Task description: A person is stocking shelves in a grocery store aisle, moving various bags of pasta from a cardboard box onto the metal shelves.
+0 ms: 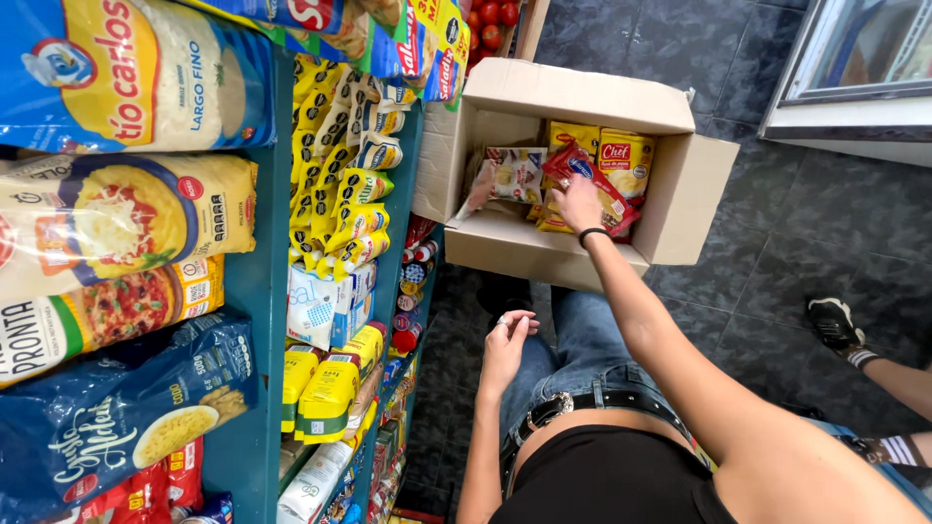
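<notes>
Right hand [580,202] is stretched way out into an open cardboard box [582,102], fingers curled around a crinkly red and yellow foil packet [582,175] that sits on top of the pile inside. A black band hugs that wrist. Left hand [506,347] hangs low near the lap with nothing in it, fingers loosely bent, a ring on one of them, hovering just above the blue denim.

Right around the gripping hand the box is packed with flat, glossy pouches: yellow ones [626,155] just beyond the fingers, standing on edge, and a paler white-ish pouch [515,173] off to the left of the hand. The box itself is plain brown corrugated card with its flaps folded open, resting on a dark stone-look tile floor [796,223].

To the left of both hands is a teal painted shelf unit [254,291]. Nearest the empty hand are boxy yellow cartons [328,388] and a white carton [316,306] above them, then a tight stack of small yellow sachets [340,194] higher up. Further left sit big soft plastic bags, including a dark blue pasta bag [126,408] with a shiny, wrinkled surface.

Off to the right of the outstretched arm, another person's foot in a black shoe [833,322] rests on the tiles.
</notes>
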